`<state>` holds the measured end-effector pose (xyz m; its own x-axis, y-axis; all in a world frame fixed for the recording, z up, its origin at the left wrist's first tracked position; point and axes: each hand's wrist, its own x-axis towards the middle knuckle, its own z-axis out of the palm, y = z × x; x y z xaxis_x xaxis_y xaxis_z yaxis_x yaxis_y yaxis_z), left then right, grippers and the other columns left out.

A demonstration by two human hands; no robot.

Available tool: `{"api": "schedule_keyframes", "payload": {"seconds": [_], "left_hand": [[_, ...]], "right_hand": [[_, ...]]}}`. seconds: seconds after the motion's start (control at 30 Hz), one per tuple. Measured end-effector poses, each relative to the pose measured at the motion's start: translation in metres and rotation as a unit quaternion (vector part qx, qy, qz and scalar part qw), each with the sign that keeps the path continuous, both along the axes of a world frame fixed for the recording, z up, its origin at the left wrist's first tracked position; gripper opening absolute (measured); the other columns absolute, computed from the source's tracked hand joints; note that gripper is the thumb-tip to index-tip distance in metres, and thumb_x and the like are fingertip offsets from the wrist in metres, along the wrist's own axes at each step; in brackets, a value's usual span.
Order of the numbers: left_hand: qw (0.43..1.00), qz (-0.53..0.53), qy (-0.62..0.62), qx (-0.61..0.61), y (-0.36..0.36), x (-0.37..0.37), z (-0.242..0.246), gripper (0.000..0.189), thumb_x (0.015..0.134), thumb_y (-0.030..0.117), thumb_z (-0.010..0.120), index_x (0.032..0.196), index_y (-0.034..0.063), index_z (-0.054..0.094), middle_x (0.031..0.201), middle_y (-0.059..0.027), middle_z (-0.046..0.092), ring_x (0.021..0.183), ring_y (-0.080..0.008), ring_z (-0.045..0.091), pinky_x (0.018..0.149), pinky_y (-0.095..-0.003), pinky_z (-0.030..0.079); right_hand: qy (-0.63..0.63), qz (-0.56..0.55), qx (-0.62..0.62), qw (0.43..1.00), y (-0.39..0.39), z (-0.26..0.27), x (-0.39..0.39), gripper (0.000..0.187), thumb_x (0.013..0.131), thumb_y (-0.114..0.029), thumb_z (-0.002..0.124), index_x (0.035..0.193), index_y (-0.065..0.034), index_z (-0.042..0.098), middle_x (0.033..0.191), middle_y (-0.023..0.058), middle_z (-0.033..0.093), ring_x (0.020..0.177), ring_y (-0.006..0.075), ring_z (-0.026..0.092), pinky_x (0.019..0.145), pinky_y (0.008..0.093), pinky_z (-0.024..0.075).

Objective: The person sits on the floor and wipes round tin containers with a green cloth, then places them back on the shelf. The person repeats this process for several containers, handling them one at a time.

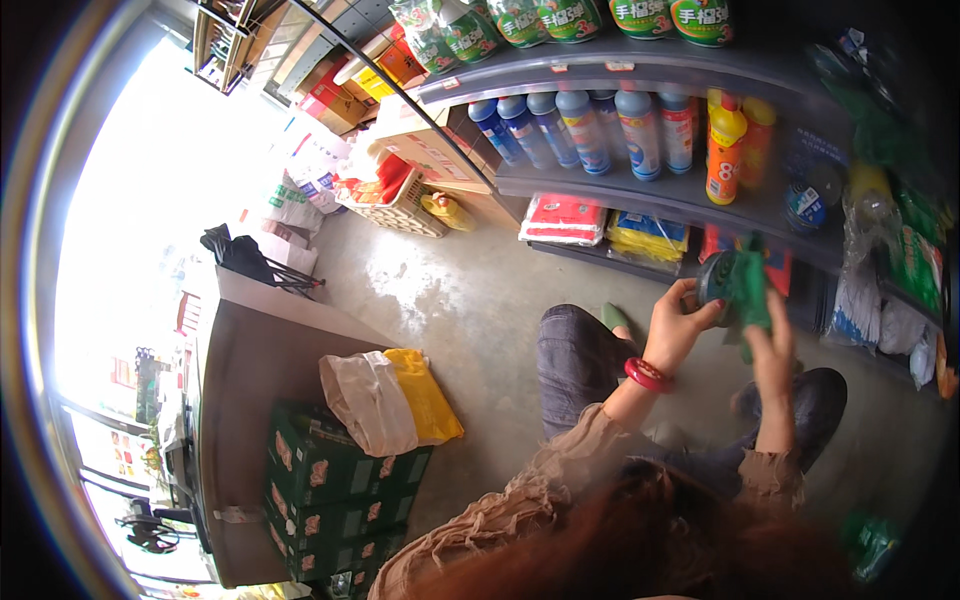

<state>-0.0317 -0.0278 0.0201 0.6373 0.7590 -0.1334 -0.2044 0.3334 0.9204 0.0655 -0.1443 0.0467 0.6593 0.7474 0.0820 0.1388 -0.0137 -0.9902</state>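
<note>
My left hand (679, 315), with a red bangle at its wrist, grips a dark round container (716, 289) by its side. My right hand (776, 349) holds a green cloth (748, 289) against the container's right face; both are blurred. The two hands are above my bent knees, in front of the lower shelves. A similar dark round container (806, 206) with a label stands on the middle shelf (660, 199), just beyond my hands. Nearby on that shelf is an orange bottle with a yellow cap (726, 154).
Several blue bottles (581, 135) line the middle shelf, below green packages (570, 19). Packets of folded bags (564, 217) lie on the bottom shelf. To the left, white and yellow bags (375, 401) rest on stacked green cartons (330, 472) beside a counter (255, 390).
</note>
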Motion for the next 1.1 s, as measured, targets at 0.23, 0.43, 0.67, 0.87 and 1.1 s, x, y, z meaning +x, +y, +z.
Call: {"api": "schedule_keyframes", "payload": {"seconds": [0.23, 0.43, 0.67, 0.87, 1.1], "left_hand": [[0.981, -0.006, 0.107, 0.159, -0.006, 0.0, 0.01, 0.036, 0.078, 0.009, 0.067, 0.106, -0.0073, 0.05, 0.068, -0.0044, 0.059, 0.064, -0.0057, 0.053, 0.056, -0.0224, 0.045], [0.992, -0.102, -0.049, 0.065, -0.006, -0.003, 0.01, 0.038, 0.084, 0.006, 0.062, 0.113, -0.0105, 0.043, 0.081, -0.0084, 0.063, 0.076, -0.0118, 0.061, 0.064, -0.0232, 0.049], [0.974, -0.138, 0.104, 0.144, 0.001, -0.007, 0.029, 0.038, 0.085, 0.005, 0.06, 0.116, -0.0106, 0.043, 0.089, -0.0099, 0.062, 0.082, -0.0144, 0.062, 0.07, -0.0258, 0.052], [0.996, -0.072, 0.011, 0.048, 0.012, -0.013, 0.021, 0.04, 0.086, 0.008, 0.061, 0.116, -0.0117, 0.043, 0.085, -0.0106, 0.063, 0.078, -0.0136, 0.062, 0.067, -0.0246, 0.052], [0.992, -0.082, 0.053, 0.078, 0.015, -0.007, 0.011, 0.035, 0.082, 0.007, 0.063, 0.108, -0.011, 0.05, 0.073, -0.006, 0.06, 0.068, -0.0086, 0.058, 0.058, -0.022, 0.047]], "right_hand": [[-0.299, 0.0, -0.05, 0.953, 0.018, 0.002, -0.011, 0.066, 0.069, 0.012, 0.041, 0.133, -0.0036, 0.04, 0.141, 0.0181, 0.031, 0.133, 0.036, 0.023, 0.107, 0.0426, 0.0216], [-0.314, 0.025, -0.04, 0.948, 0.001, 0.011, -0.023, 0.074, 0.062, 0.016, 0.04, 0.134, -0.0035, 0.039, 0.143, 0.0151, 0.03, 0.134, 0.0351, 0.021, 0.108, 0.0433, 0.0202], [-0.355, 0.016, -0.055, 0.933, 0.008, 0.01, 0.004, 0.066, 0.065, 0.019, 0.039, 0.128, -0.0011, 0.046, 0.139, 0.0145, 0.036, 0.131, 0.0347, 0.027, 0.107, 0.041, 0.0237], [-0.363, 0.069, -0.034, 0.928, 0.011, 0.004, -0.005, 0.061, 0.068, 0.019, 0.039, 0.124, -0.0032, 0.051, 0.136, 0.014, 0.04, 0.13, 0.0351, 0.03, 0.106, 0.0415, 0.0263], [-0.374, 0.038, -0.058, 0.925, 0.012, -0.003, -0.002, 0.066, 0.066, 0.021, 0.04, 0.127, -0.0015, 0.047, 0.136, 0.0143, 0.04, 0.128, 0.034, 0.033, 0.104, 0.0399, 0.0298]]}}
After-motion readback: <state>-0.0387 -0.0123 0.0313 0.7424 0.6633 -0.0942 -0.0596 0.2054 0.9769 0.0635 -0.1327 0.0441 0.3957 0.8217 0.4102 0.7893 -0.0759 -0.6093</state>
